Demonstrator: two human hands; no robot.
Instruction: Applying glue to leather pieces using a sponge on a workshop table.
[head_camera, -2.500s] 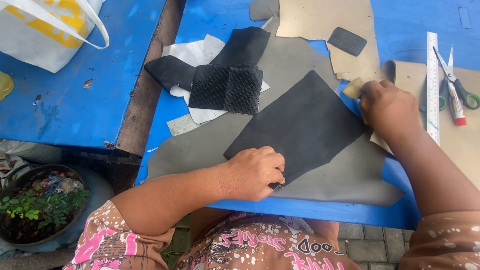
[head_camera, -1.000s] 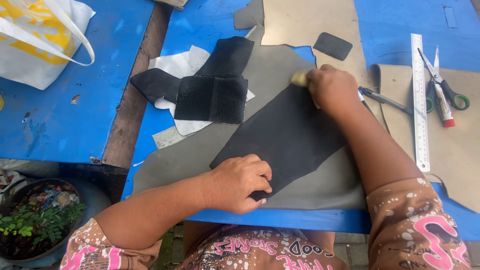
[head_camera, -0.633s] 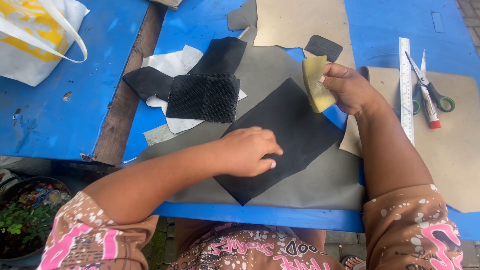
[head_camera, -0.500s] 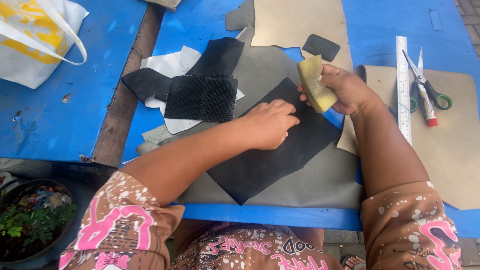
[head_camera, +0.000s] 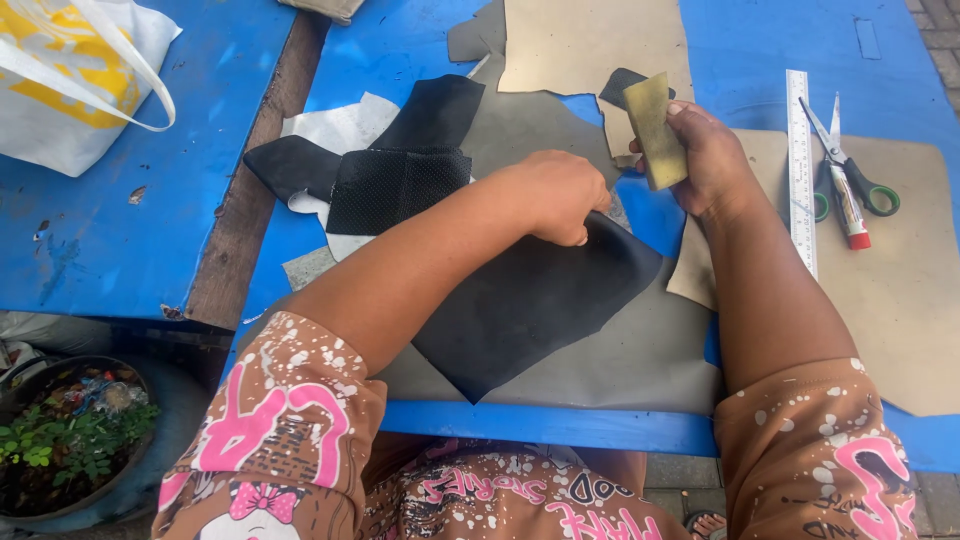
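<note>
The left hand (head_camera: 555, 195) pinches up the far corner of the black sheet (head_camera: 530, 300) lying on the grey sheet (head_camera: 650, 350), and the right hand (head_camera: 715, 160) grips a yellow sponge (head_camera: 655, 130), so the sheet could slip and fold if the pinch loosens.

Left hand (head_camera: 555, 195) has slid up the black sheet (head_camera: 530, 300) — its far edge lifted.

One ruler (head_camera: 800, 170), one pair of scissors (head_camera: 845, 165), one bag (head_camera: 75, 85), one potted plant (head_camera: 70, 440)
</note>
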